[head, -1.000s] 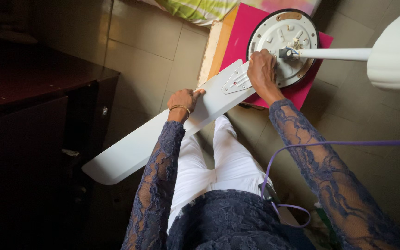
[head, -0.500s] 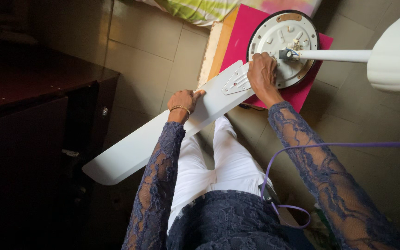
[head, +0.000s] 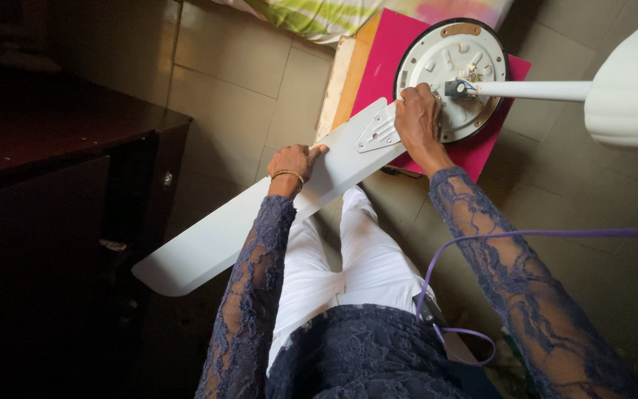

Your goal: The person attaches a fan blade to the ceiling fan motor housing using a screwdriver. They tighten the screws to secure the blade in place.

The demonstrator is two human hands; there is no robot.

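Left grip (head: 295, 164) clasps edge of white fan blade (head: 260, 210); right grip (head: 418, 118) presses blade bracket (head: 378, 133) against round motor housing (head: 448, 74). Keep blade level, bracket holes aligned.

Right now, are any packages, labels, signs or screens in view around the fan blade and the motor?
None that I can see: no package, sign or screen.
The white fan blade, under the left hand, looks plain.
The round white motor housing, at the right hand, shows only a small tan patch near its top rim; too small to tell whether it is a label.
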